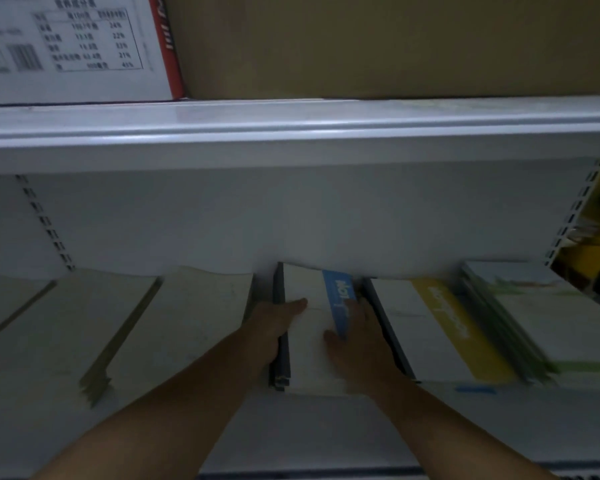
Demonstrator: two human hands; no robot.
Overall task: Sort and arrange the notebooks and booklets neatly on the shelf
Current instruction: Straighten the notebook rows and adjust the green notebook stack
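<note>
So the blue-band notebooks sit in a stack around the middle of the lower shelf, back end right up against the white back panel, and both hands are on them. The left hand has its thumb lying on the top cover and its fingers tucked down the stack's left side out of sight, so it's clamped on that edge. The right hand does the mirror thing: thumb on the white cover, fingers wrapped over the blue band and down the right edge. It's a tight fit on both sides. Just left of that stack are the tan booklets, a few fanned piles of them, with only a slim gap that the left fingers fill. Just right are the yellow-band notebooks, nearly touching, the right fingers squeezed between. Past those, farther right, are the green-striped booklets, piled a bit askew and blurry. Above the stack the upper shelf hangs low, carrying a brown cardboard box and, up and to the left, a white box with a printed table and a red edge. Slotted posts run up the back panel on either side.
</note>
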